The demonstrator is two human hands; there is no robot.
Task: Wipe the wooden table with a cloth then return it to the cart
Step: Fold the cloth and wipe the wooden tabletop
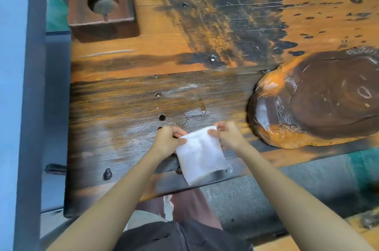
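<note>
**Holding a folded white cloth over the near edge of the wooden table**

Looking down from the head camera, we see both our hands meeting at lower centre of the frame, each pinching a top corner of the white cloth (202,156). Our left hand (167,141) has its fingers curled closed on the cloth's left corner; our right hand (227,134) grips the right corner between thumb and fingers. The cloth hangs folded below our hands, its lower end draped across the table's near edge.

The wooden table (143,61) fills most of the frame, orange and dark-stained, dotted with small holes and bolt heads. At upper left of the frame a square wooden block (102,10) with a round recess sits on the tabletop. At right a large dark carved wooden slab (320,96) rests on the table, well apart from the cloth. Whitish streaks mark the boards just above our hands.
</note>
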